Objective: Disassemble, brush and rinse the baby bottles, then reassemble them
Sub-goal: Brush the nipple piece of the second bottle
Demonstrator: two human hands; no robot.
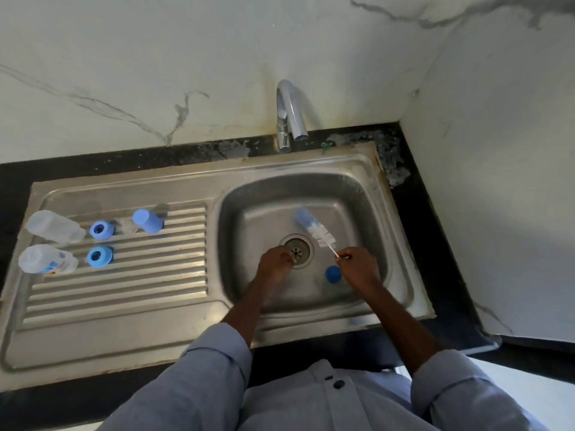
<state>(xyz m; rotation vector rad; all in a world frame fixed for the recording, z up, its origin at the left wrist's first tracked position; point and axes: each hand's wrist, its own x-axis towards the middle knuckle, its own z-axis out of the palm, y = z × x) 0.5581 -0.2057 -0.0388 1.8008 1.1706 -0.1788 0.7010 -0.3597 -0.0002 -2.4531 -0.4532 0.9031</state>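
We have both bottles [49, 244] apart: the bodies lie on the drainboard [124, 306] beside two blue rings [101, 244] and a blue cap [147, 221]. Our right hand [357, 267] pinches the wire end of the bottle brush [315, 228] over the sink [395, 244]; our left hand [275, 264] curls over something small near the drain, too hidden to name. Judging by this, brushing is underway, with rinsing and reassembly remaining.

Blue collars [101, 229], white-bristled brush [323, 235], grey-veined white wall [155, 88].
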